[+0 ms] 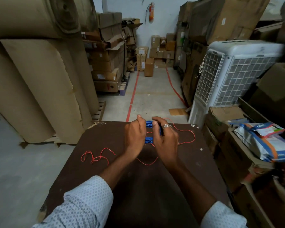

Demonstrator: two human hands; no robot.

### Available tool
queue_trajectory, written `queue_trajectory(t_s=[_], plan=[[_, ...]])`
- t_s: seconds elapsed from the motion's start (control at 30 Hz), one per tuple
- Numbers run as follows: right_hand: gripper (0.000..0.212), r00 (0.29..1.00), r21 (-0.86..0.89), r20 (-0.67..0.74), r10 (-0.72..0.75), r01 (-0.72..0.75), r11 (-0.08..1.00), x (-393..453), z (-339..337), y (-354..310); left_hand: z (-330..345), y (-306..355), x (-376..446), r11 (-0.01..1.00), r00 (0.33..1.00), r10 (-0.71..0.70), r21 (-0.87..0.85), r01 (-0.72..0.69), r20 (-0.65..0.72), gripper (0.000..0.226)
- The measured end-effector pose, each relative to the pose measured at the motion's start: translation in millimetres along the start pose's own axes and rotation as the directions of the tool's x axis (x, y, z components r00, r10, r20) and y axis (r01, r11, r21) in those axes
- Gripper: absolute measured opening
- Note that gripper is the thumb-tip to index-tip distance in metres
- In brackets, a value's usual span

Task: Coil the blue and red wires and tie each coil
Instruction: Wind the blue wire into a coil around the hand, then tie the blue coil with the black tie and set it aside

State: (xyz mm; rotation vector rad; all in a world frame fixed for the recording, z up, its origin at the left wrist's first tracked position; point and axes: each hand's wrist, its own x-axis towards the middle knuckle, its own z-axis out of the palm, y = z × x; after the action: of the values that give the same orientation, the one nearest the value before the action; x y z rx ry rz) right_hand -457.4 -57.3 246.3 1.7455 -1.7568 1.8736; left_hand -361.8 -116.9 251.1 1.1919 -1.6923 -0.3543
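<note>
Red wire (95, 157): loose across the table (105, 186), trailing from 9 to 3 o'clock, uncoiled.
Left hand (134, 136): curled on the blue coil (148, 140), steadying it.
Right hand (164, 140): gripping the coil's 3 o'clock side, apparently for tying.

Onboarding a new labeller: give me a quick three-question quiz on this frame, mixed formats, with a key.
1. True or false: the red wire is already wound into a neat coil.
2. Which wire do both the left hand and the right hand hold? A) blue coil B) red wire C) neither
3. Fill in: the red wire lies loose on the brown ____.

Key: 1 false, it sprawls in loose loops on both sides of the hands; 2 A; 3 table.
</note>
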Motion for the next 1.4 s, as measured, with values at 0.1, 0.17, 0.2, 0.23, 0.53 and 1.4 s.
queue_trajectory(t_s=[0.1, 0.17, 0.2, 0.23, 0.53, 1.4], plan=[[0.022, 1.0, -0.023, -0.016, -0.011, 0.011, 1.0, -4, 2, -3, 4, 2, -2, 0.999, 0.999, -0.027, -0.019, 0.027, -0.032, 0.056], [0.024, 0.999, -0.037, 0.021, -0.039, 0.04, 0.999, -3, 0, 0, 5, 3, -3, 0.998, 0.999, -0.039, -0.043, 0.037, -0.035, 0.055], [0.024, 0.998, -0.037, 0.045, -0.047, 0.049, 0.998, -2, -2, 2, 5, 4, -4, 0.997, 0.999, -0.04, -0.061, 0.038, -0.035, 0.055], [0.024, 0.997, -0.033, 0.064, -0.052, 0.054, 0.998, -1, -4, 4, 6, 5, -5, 0.996, 0.999, -0.039, -0.078, 0.036, -0.034, 0.056], [0.024, 1.0, 0.014, 0.022, 0.004, -0.004, 1.0, 4, -3, 13, 6, 11, -8, 0.989, 0.999, -0.044, -0.138, 0.048, 0.031, 0.058], [0.03, 0.924, -0.1, 0.078, 0.374, -0.366, 0.925, -61, -78, 105, 110, -29, -74, 0.998, 0.878, -0.06, 0.027, 0.054, 0.475, 0.045]])
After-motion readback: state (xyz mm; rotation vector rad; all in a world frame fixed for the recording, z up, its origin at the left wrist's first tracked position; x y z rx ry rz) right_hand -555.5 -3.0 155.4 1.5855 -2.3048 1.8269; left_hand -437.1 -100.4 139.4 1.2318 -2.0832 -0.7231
